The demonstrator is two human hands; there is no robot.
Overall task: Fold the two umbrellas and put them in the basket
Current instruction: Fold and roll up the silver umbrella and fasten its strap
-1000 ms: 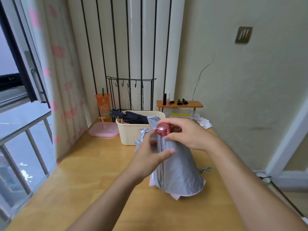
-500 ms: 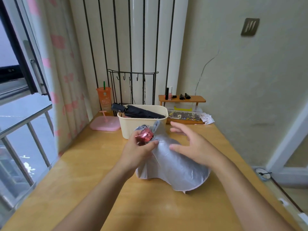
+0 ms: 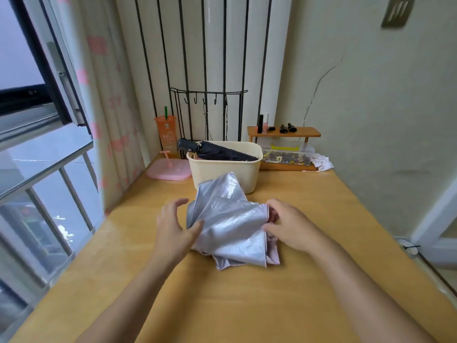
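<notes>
A silver umbrella [image 3: 227, 219] with a pink lining lies collapsed on the wooden table [image 3: 247, 305], its cloth loose and crumpled, just in front of the cream basket [image 3: 222, 174]. A folded black umbrella [image 3: 217, 151] lies slanted in the basket, its handle end over the left rim. My left hand [image 3: 173, 226] hovers at the silver umbrella's left side, fingers spread, thumb touching the cloth. My right hand [image 3: 286, 226] is at its right edge, fingers curled and pinching the cloth's hem. The umbrella's pink handle is hidden.
Behind the basket are an orange cup with a green straw [image 3: 167, 132], a pink flat base [image 3: 170, 169], a small wooden shelf with bottles [image 3: 284, 131] over a clear box [image 3: 286, 154], and crumpled paper [image 3: 321, 163]. A window and curtain stand left, a wall right.
The silver umbrella went from upright in both hands to lying flat on the table. My left hand let go of the pink handle; my right hand moved to the cloth's right edge.
</notes>
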